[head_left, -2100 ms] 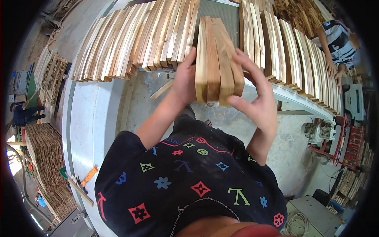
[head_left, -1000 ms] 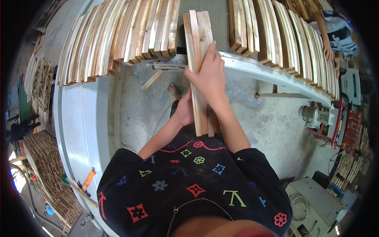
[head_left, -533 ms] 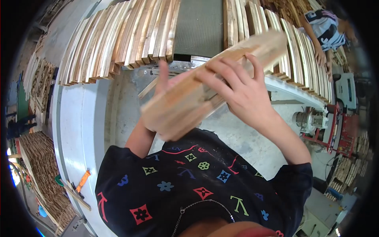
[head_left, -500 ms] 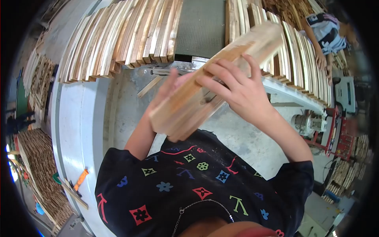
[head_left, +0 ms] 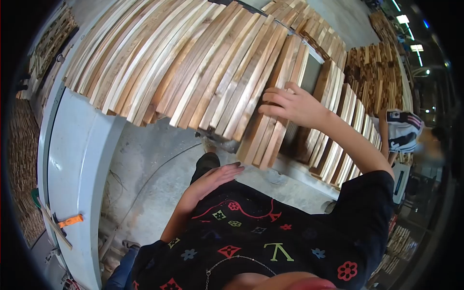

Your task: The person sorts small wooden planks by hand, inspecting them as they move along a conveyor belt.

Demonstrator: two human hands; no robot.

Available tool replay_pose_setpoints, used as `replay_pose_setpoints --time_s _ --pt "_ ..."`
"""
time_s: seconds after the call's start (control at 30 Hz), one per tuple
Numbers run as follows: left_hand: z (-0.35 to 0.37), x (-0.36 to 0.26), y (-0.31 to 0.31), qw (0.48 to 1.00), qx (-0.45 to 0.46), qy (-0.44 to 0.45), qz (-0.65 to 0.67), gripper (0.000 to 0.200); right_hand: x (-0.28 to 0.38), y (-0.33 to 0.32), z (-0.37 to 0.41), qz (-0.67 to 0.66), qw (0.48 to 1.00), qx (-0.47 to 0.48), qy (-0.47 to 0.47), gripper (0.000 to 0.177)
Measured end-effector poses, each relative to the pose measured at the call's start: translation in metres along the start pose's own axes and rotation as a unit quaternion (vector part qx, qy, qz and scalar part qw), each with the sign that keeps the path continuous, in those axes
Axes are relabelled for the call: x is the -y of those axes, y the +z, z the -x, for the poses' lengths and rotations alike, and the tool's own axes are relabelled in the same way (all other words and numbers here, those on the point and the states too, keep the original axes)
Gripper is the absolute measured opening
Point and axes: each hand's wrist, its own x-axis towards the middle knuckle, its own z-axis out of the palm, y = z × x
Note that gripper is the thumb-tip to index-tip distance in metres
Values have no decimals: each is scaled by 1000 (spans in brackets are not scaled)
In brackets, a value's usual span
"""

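Pressing a few boards into the leaning row, with the placing apparently nearly done.
Right hand (head_left: 292, 104) lies flat, fingers spread, on the boards (head_left: 263, 140), which lean against the long row (head_left: 159, 72) on the table (head_left: 72, 145). Left hand (head_left: 212, 178) is open and empty, just below the board ends. A dark gap remains to the right. A co-worker (head_left: 401, 133) stands well apart; nothing blocks the way.

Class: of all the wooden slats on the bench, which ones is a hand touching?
The few slats under the right hand, whose near ends jut out past the long row beside them.
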Motion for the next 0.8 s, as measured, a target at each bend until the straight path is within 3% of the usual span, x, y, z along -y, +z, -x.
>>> replay_pose_setpoints --time_s 0.07,0.1,0.2,0.33,0.37,0.47,0.53,0.6,0.63,0.73,0.77,0.8 --pt "-8 4 -17 999 -26 -9 -16 61 -16 9 2 42 998 -17 35 46" --pt "-10 6 -21 998 -44 -21 -30 59 -20 10 7 -11 998 -11 68 61" --pt "-23 -2 -28 988 -58 -82 -114 54 -4 40 23 3 985 -33 168 68" --pt "-43 -20 -13 969 -29 -177 -169 52 14 55 11 -146 860 -66 484 66" --pt "-48 -22 -11 959 -26 -197 -204 52 16 64 14 -124 874 -106 457 71" --pt "-62 -27 1 924 -11 -240 -298 51 20 39 10 -370 723 -28 582 79" --pt "-69 -38 19 900 9 -253 -356 49 29 72 21 -310 762 -156 547 86" --pt "-73 -30 24 895 -7 -259 -364 51 29 53 21 -400 703 -112 577 91" --pt "-76 -29 25 888 -2 -268 -372 52 35 76 24 -331 743 -192 549 84" --pt "-80 -39 35 876 13 -266 -401 54 35 43 34 -356 735 -136 561 73" --pt "-79 -40 32 871 11 -266 -412 54 40 48 47 -285 769 -170 547 57" --pt "-77 -41 28 867 9 -267 -421 54 49 43 56 -199 760 -174 594 59"
